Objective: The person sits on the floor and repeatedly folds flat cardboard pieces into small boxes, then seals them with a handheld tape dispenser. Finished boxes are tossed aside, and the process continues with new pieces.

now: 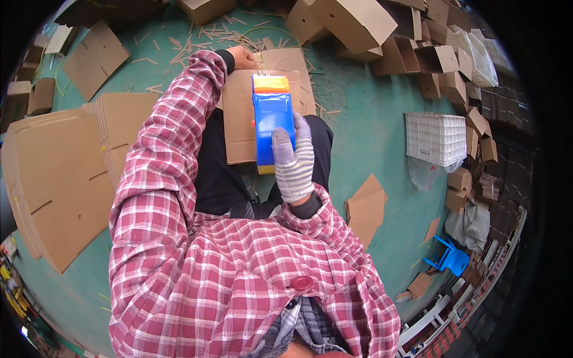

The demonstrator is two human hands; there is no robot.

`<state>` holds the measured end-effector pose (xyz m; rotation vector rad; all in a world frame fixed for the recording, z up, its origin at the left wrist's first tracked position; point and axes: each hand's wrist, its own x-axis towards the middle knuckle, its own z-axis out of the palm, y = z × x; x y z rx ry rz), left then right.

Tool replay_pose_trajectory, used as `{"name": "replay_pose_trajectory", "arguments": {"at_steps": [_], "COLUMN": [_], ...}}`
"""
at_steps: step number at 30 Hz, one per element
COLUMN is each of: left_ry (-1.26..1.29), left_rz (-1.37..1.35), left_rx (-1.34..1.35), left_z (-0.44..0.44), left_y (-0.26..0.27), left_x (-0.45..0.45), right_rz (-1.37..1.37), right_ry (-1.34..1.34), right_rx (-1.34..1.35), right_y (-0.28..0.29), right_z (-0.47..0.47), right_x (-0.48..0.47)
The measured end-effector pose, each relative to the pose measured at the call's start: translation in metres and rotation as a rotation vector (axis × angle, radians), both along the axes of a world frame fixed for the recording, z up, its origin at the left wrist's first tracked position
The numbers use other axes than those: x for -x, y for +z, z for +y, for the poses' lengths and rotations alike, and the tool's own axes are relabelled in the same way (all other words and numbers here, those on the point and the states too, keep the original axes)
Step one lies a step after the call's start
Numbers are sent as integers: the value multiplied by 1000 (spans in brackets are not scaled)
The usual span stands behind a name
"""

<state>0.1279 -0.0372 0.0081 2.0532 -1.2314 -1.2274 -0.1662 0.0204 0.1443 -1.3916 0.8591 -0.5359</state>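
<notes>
My right hand [294,159], in a striped knit glove, grips a blue plastic packing tape dispenser [274,116] with an orange and yellow front end. The dispenser lies over a brown cardboard box [240,121] between my knees. My bare left hand [244,58] is at the far edge of the box, beside an upper cardboard flap [284,60]. The fingers of that hand are partly hidden, so whether they pinch the edge or only rest on it cannot be told.
Flat slotted cardboard sheets [62,165] are stacked at left. Cardboard strips [215,36] litter the green floor ahead. Boxes [353,22] pile up at the upper right, near a white plastic crate [435,138]. A blue stool [450,257] and a cardboard piece [367,210] lie at right.
</notes>
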Motion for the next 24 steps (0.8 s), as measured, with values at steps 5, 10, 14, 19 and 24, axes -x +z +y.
{"name": "replay_pose_trajectory", "arguments": {"at_steps": [5,10,14,19,24], "left_ry": [1,-273,-249,-195,-162], "left_rz": [-504,36,-21,-76,-79], "left_rx": [4,150,3,-26,7], "left_z": [4,9,13,4,-7], "left_y": [-12,34,46,44,34], "left_x": [3,13,27,21,7], "right_rz": [13,33,44,48,51], "right_ry": [3,-4,49,69,36], "right_rx": [39,112,28,-150,-231], "right_y": [-6,-16,-23,-19,-35], "right_z": [-1,-4,-8,16,41], "right_x": [2,6,14,45,68]}}
